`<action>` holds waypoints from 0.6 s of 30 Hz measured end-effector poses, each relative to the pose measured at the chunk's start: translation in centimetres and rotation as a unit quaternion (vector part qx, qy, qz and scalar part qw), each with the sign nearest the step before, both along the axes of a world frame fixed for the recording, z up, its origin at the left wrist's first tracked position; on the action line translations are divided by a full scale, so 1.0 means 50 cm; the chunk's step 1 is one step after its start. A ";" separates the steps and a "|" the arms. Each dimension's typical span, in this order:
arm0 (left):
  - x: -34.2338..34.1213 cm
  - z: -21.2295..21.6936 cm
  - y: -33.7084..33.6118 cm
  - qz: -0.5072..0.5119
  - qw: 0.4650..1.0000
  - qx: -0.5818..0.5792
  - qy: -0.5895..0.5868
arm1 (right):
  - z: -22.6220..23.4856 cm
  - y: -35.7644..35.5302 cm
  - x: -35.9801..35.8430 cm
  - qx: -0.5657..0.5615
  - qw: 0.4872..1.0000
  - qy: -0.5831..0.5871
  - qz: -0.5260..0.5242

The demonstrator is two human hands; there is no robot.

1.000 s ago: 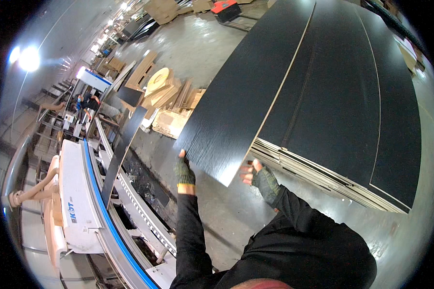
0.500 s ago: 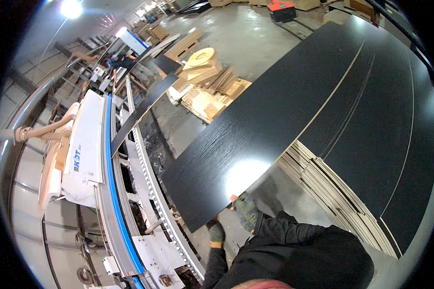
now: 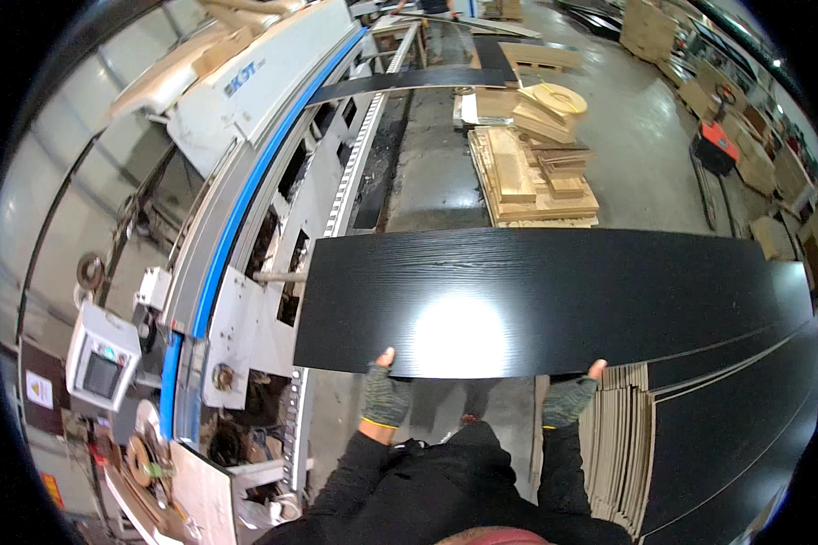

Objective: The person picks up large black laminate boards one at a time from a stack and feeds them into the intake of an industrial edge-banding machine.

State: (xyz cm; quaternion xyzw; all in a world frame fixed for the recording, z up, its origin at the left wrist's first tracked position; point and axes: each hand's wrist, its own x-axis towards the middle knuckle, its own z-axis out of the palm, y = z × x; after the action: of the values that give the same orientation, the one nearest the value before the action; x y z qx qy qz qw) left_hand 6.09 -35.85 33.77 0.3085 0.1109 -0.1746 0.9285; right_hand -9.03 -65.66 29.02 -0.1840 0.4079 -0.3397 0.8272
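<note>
Between the long edge-working machine [image 3: 245, 173] and the stack of dark boards [image 3: 745, 418], the left hand [image 3: 384, 395] and right hand [image 3: 573, 398], both gloved, gripped the near edge of a long black panel [image 3: 536, 300], held level, probably stiff, heavy and awkward.

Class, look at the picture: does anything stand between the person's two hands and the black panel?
Nothing visible does. The left hand and right hand, both gloved, already grip the near edge of the black panel, thumbs on top.

Woodworking factory (edge-banding machine [image 3: 245, 182], stacked panels [image 3: 727, 436]).
</note>
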 end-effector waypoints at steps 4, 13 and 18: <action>0.000 0.021 0.141 0.047 0.998 0.029 0.018 | 0.068 -0.036 -0.038 -0.107 0.986 0.035 -0.126; -0.037 -0.014 0.558 0.245 0.966 0.082 0.023 | 0.052 -0.027 -0.150 -0.135 0.981 -0.126 0.054; -0.108 0.011 0.707 0.352 0.926 0.138 -0.007 | 0.154 0.109 -0.144 -0.189 0.955 -0.025 0.229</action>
State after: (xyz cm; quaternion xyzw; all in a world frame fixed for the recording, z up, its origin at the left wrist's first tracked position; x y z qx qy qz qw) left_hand 0.69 -0.52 34.31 0.3756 0.2289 0.1828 0.8793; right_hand -16.24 -60.22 36.72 -0.4165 0.2625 -0.2163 0.8431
